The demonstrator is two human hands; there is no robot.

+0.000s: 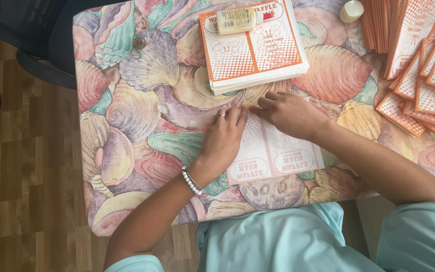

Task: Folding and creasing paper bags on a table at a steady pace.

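A flat orange-and-white printed paper sheet (273, 151) lies on the shell-patterned tablecloth (127, 111) in front of me. My left hand (223, 136), with a ring and a white bead bracelet, presses flat on the sheet's left part. My right hand (288, 113) presses on its upper middle, fingers pointing left and almost touching the left hand's fingertips. Neither hand grips anything. Just beyond the hands sits a stack of the same sheets (252, 48), with a small pale yellow bottle (236, 20) lying on top.
Folded orange-and-white paper pieces (424, 70) are spread and stacked at the table's right side. A small round cream lid (351, 10) rests at the far edge. A dark chair (46, 45) stands at the far left on the wood floor.
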